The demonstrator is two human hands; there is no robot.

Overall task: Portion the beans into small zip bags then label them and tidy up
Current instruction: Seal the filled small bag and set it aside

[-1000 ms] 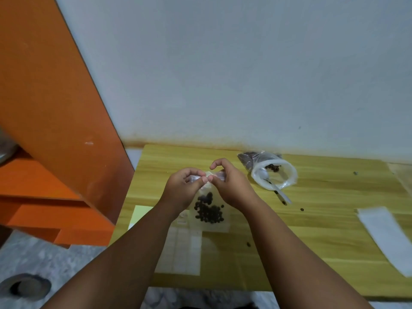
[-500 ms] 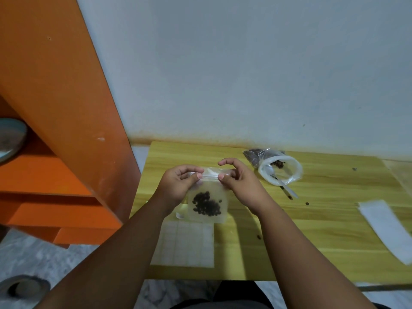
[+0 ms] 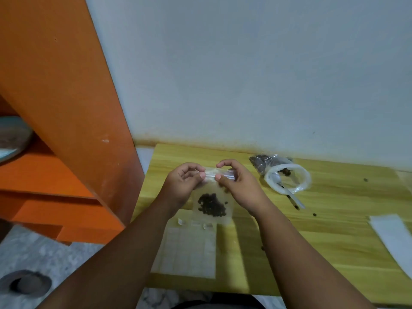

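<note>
A small clear zip bag (image 3: 213, 205) with a clump of dark beans in its lower half hangs upright over the wooden table (image 3: 334, 230). My left hand (image 3: 181, 186) pinches the left end of its zip strip and my right hand (image 3: 239, 186) pinches the right end. Beneath the bag lies a sheet of white labels (image 3: 187, 250). At the back right a larger plastic bag of beans (image 3: 278, 170) lies with its mouth rolled open and a white spoon (image 3: 294, 197) sticking out of it.
An orange shelf unit (image 3: 66, 130) rises just left of the table. A white paper strip (image 3: 394, 239) lies at the right edge. A few loose beans (image 3: 314, 214) dot the tabletop. A grey wall stands behind. A dark round thing (image 3: 26, 284) sits on the floor at lower left.
My hands have slid apart along the top of the zip bag, from pinching together at its middle to holding its two ends. The view has shifted slightly to the left.
</note>
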